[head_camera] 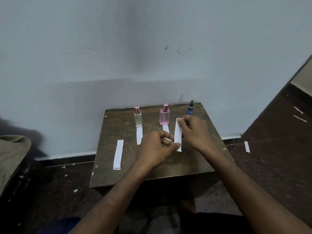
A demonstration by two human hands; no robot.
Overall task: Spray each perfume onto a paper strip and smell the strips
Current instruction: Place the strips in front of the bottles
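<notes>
Three perfume bottles stand along the far edge of a small wooden table [199, 159]: a clear bottle [138, 117] with a pink cap, a pink bottle [164, 115], and a small blue spray bottle [190, 108]. Both hands hold one white paper strip [178, 134] above the table. My right hand [194, 130] pinches its top end, and my left hand [156, 149] pinches its lower end. A strip [139, 135] lies in front of the clear bottle. Another strip [166, 128] lies in front of the pink bottle, partly hidden by my left hand. A stack of strips [118, 154] lies at the table's left.
The table stands against a pale blue wall. The dark floor around it carries paper scraps and a loose strip [247, 146] at the right. A folded olive cloth [11, 154] sits at the far left.
</notes>
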